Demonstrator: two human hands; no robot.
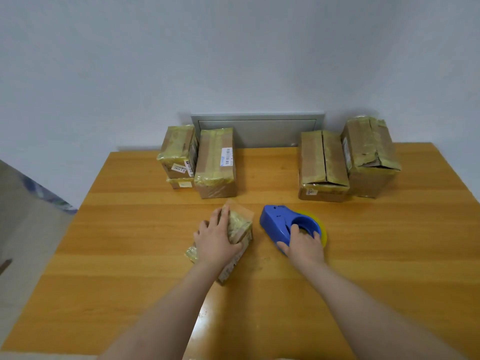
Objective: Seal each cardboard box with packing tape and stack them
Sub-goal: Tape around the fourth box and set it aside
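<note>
A small cardboard box wrapped in yellowish tape lies on the wooden table in front of me. My left hand lies over its top, fingers spread and curved round it, thumb on the near right side. To its right sits a blue tape dispenser with a yellow tape roll. My right hand grips the dispenser's near end, fingers curled into the roll's hole.
At the back left a taped box sits on a lower box, with another taped box standing beside them. At the back right are two more boxes with loose flaps. A grey panel is on the wall.
</note>
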